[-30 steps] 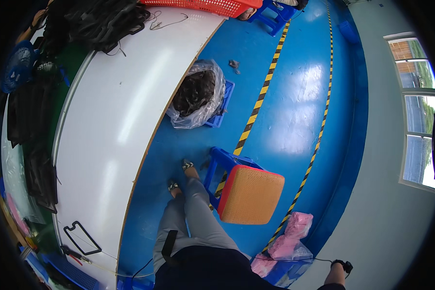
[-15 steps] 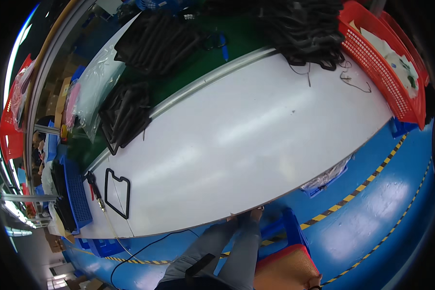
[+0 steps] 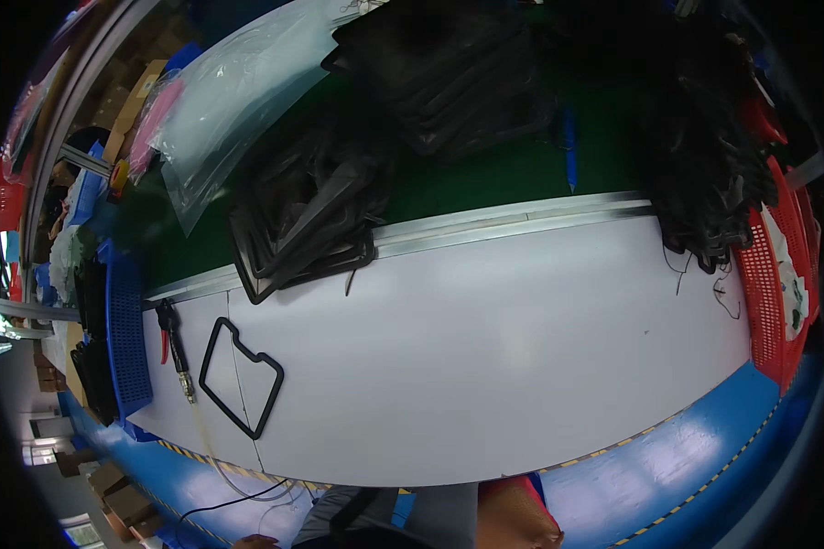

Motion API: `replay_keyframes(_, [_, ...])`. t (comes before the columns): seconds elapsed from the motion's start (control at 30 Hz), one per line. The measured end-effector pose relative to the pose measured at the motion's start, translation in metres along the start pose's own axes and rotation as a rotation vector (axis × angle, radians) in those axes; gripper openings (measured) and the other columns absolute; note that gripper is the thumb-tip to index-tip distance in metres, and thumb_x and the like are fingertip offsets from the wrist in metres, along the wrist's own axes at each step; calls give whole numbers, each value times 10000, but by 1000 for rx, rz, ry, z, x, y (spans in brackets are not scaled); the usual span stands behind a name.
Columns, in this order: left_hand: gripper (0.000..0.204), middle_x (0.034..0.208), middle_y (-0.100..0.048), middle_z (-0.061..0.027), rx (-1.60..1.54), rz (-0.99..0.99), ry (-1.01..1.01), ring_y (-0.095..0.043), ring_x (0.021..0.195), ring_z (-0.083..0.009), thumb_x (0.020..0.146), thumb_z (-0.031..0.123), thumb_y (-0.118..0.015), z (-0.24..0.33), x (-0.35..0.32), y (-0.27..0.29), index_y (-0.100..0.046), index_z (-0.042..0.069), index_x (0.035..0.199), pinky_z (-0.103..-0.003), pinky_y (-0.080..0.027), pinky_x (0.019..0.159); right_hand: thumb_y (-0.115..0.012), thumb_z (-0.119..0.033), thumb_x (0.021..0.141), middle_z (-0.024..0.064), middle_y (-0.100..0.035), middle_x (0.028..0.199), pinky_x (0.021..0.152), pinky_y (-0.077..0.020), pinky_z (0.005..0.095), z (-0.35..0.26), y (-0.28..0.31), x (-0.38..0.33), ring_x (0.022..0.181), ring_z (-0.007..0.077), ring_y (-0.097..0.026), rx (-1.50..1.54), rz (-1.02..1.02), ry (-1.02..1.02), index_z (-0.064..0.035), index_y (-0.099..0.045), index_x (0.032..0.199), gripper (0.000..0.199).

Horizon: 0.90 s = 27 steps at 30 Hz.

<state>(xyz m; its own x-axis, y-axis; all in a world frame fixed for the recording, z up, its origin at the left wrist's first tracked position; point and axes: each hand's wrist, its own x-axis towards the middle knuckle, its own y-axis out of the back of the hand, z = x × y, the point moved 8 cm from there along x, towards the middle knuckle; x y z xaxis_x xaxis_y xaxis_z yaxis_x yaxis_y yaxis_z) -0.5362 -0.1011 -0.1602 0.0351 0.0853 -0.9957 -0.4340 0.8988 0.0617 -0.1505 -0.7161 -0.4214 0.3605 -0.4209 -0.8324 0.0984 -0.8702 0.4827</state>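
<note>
A sliver of what seems to be my left hand (image 3: pixel 254 542) shows at the lower edge, its fingers not readable. My right hand is out of view. Nearest on the white tabletop (image 3: pixel 485 366) lies a black closed loop like a rubber gasket (image 3: pixel 273 368), notched on one side, flat and touched by no hand. Beside it, to the left, rests a black air blow gun (image 3: pixel 176 343) with a red trigger and a pale hose running off the front edge. Behind the loop, a heap of similar black frames (image 3: pixel 307 215) overhangs the metal rail.
More black frames are piled on the green surface (image 3: pixel 449 78) and at the right (image 3: pixel 710 174). A blue pen (image 3: pixel 569 151) lies between them. A blue basket (image 3: pixel 126 339) stands left, a red basket (image 3: pixel 762 293) right. Clear plastic bags (image 3: pixel 238 82) lie far left. A brown-orange seat (image 3: pixel 513 514) is below.
My view has turned and come closer to the table's far side, so the frame piles look larger. The black loop and the blow gun lie as before. My legs show less.
</note>
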Motion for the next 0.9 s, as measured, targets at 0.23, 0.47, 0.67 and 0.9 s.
replay_keyframes(0.23, [326, 1145, -557, -132, -625, 145, 238, -563, 1055, -263, 912, 153, -499, 55, 17, -46, -484, 4, 1203, -353, -476, 888, -683, -377, 725, 109, -566, 855, 471, -508, 358, -79, -52, -8, 654, 241, -560, -209, -92, -9, -177, -383, 1282, 664])
replay_keyframes(0.47, [353, 1157, -550, -131, -346, 100, 35, -535, 1093, -270, 908, 170, -504, 231, 160, -28, -473, 20, 1226, -368, -460, 912, -818, -392, 555, 140, -474, 1104, 586, -574, 433, -161, -130, -10, 950, 300, -520, -868, -209, 61, -158, -333, 1321, 937])
replay_keyframes(0.67, [363, 1163, -548, -129, -287, 71, -150, -528, 1099, -267, 903, 187, -511, 343, 252, -48, -478, 28, 1227, -364, -452, 918, -765, -314, 661, 181, -331, 1322, 646, -588, 435, -197, -130, -63, 1170, 334, -424, -1344, -306, -34, -114, -380, 1302, 774])
replay_keyframes(0.9, [374, 1170, -545, -126, -409, 28, -257, -520, 1105, -263, 897, 206, -519, 312, 266, -95, -483, 39, 1229, -361, -443, 924, -680, -296, 738, 180, -453, 1169, 659, -558, 410, -271, -86, -59, 1004, 325, -504, -1686, -388, 220, -115, -432, 1267, 612])
